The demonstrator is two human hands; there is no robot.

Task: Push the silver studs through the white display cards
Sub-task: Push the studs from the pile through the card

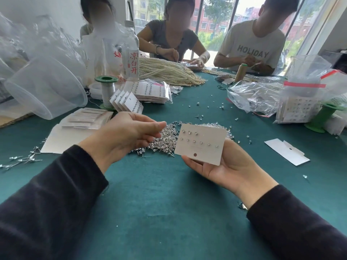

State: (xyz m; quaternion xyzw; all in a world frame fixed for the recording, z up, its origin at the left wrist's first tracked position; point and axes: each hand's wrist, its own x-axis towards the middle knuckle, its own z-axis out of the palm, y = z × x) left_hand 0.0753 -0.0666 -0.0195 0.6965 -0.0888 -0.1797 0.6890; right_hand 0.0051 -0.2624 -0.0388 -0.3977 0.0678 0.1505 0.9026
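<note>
From the head view, the right hand point(225, 166) is gripping the white display card point(201, 147) from beneath, over the middle of the table point(169, 203). Two rows of silver studs point(194, 141) are sitting in the card. The left hand point(127, 136) is hovering over the stud pile point(165, 140) with its fingertips point(161, 126) pressed together. Whether they are pinching a stud is too small to tell.

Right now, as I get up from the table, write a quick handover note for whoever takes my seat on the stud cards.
Left hand: above the stud pile, fingertips pinched together; whether they hold a stud is too small to tell.
Right hand: holds the display card from beneath, face up.
Done: the card's lower row has six studs and its upper row three.
Left: the upper row seems to have room for more studs. After that, a blank card lies on the cloth to the right.
</note>
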